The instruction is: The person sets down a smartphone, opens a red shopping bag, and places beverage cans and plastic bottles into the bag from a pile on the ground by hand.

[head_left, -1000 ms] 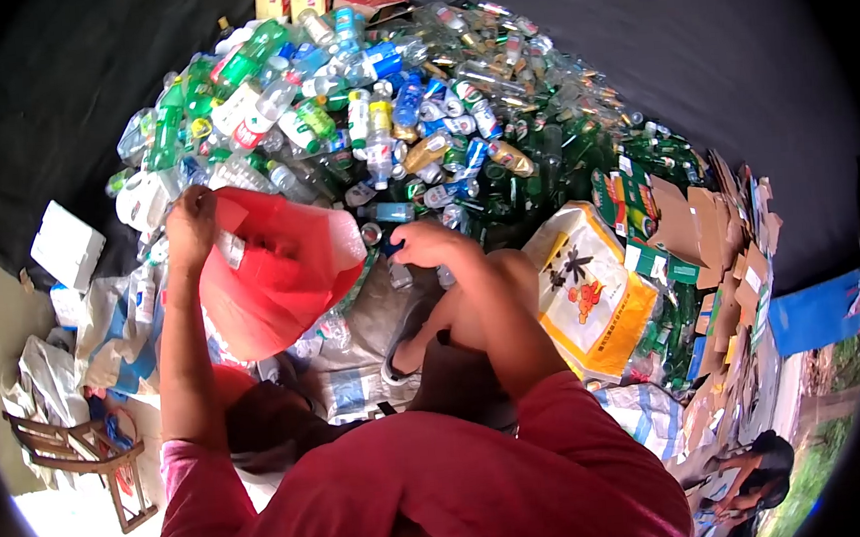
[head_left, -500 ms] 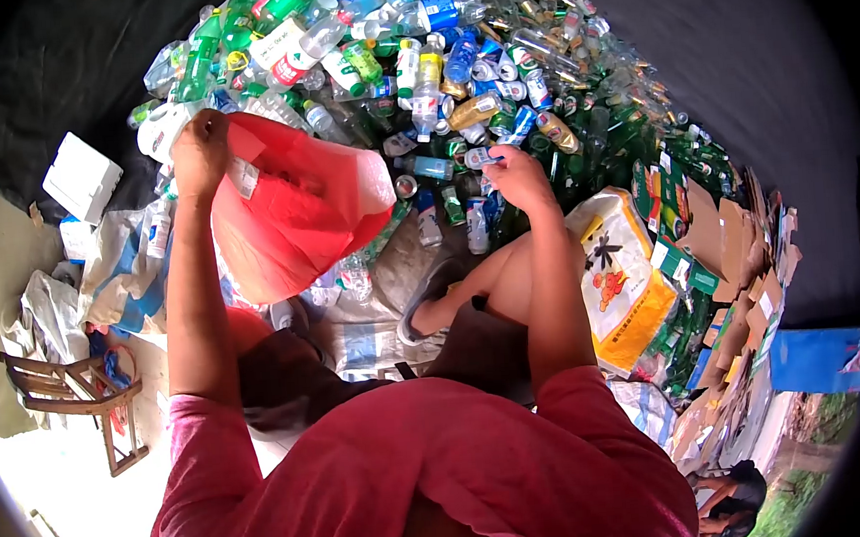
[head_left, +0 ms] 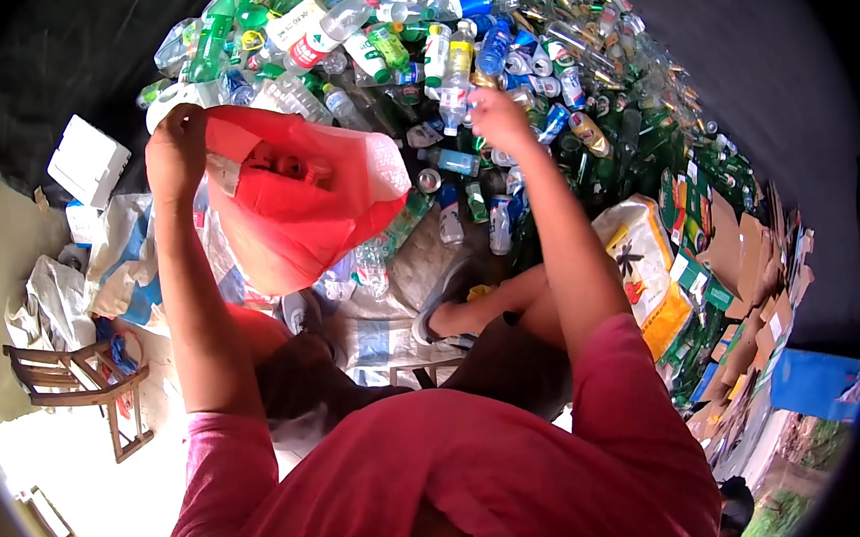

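Observation:
My left hand (head_left: 177,141) is closed on the rim of a large red bag (head_left: 298,233) and holds it up above the ground with its mouth open. Inside the bag, several cans (head_left: 288,167) show, tinted red. My right hand (head_left: 502,122) reaches into the pile among cans and bottles, its fingers bent and slightly blurred. Whether they grip anything is hidden. Close to it are a plastic bottle with a yellow label (head_left: 458,67), a blue plastic bottle (head_left: 493,50) and a gold can (head_left: 590,136). A blue-and-white can (head_left: 449,215) lies nearer my feet.
Green glass bottles (head_left: 631,145) spread along the right of the heap. A white-and-yellow sack (head_left: 650,273) and flattened cardboard (head_left: 733,247) lie right of my legs. On the left are a wooden chair (head_left: 83,373), plastic sacks (head_left: 59,304) and a white box (head_left: 88,161).
My right hand has moved up and away, from beside a white-and-blue can to farther in the pile. The red bag has tipped so that its contents show more.

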Demonstrator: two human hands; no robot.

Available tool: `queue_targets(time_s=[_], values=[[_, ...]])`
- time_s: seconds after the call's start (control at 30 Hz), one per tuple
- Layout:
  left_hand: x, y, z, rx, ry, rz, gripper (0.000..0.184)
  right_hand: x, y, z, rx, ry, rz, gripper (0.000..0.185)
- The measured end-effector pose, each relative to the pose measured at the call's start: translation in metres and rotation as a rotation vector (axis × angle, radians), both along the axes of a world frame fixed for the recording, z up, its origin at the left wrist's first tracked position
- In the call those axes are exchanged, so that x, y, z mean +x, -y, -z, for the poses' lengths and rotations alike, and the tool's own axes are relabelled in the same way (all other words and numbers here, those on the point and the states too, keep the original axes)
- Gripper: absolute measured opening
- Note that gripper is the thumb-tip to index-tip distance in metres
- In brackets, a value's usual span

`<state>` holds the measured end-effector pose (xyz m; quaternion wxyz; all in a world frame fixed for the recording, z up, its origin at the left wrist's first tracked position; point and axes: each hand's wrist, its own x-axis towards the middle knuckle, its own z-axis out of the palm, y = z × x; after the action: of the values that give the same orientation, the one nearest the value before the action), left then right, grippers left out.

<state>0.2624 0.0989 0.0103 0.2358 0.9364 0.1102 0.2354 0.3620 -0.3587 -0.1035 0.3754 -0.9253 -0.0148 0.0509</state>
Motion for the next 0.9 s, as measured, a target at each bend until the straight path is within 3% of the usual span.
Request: queue_targets(time_s=[0.03, 0.07, 0.1, 0.13, 0.17, 0.2, 0.27, 0.4, 0.63, 0.73, 0.83, 0.9], values=[[-0.004, 0.003, -0.004, -0.017, -0.002, -0.011, 0.022, -0.004, -0.011, 0.015, -0.256, -0.018, -0.092, 0.03], [-0.006, 0.006, -0.006, -0.017, -0.006, -0.024, 0.022, 0.014, -0.006, 0.096, -0.292, -0.102, -0.118, 0.033], [-0.006, 0.008, -0.007, -0.039, -0.025, 0.021, 0.021, 0.007, -0.009, 0.141, -0.358, -0.041, -0.195, 0.035], [-0.006, 0.011, -0.007, -0.058, -0.044, 0.069, 0.02, -0.009, -0.021, 0.132, -0.421, -0.229, -0.28, 0.04], [-0.008, 0.017, -0.007, -0.022, -0.018, 0.095, 0.02, -0.022, -0.024, 0.157, -0.452, -0.17, -0.272, 0.044], [-0.009, 0.022, -0.007, -0.023, -0.039, 0.118, 0.019, -0.023, -0.016, 0.217, -0.533, -0.07, -0.294, 0.043], [-0.012, 0.027, -0.004, -0.004, -0.041, 0.196, 0.018, -0.041, -0.03, 0.209, -0.463, -0.05, -0.271, 0.039], [-0.016, 0.041, -0.006, -0.023, -0.121, 0.227, 0.017, -0.046, -0.042, 0.226, -0.64, 0.121, -0.329, 0.039], [-0.012, 0.061, -0.007, -0.036, -0.172, 0.273, 0.022, -0.031, -0.051, 0.226, -0.621, 0.033, -0.317, 0.025], [-0.016, 0.064, -0.012, -0.01, -0.251, 0.358, 0.024, -0.024, -0.04, 0.236, -0.575, 0.089, -0.357, 0.029], [-0.019, 0.069, -0.01, -0.02, -0.23, 0.482, 0.026, -0.03, -0.04, 0.185, -0.504, 0.025, -0.189, 0.046], [-0.021, 0.07, -0.004, -0.045, -0.267, 0.56, 0.034, -0.026, -0.035, 0.164, -0.467, 0.024, -0.069, 0.047]])
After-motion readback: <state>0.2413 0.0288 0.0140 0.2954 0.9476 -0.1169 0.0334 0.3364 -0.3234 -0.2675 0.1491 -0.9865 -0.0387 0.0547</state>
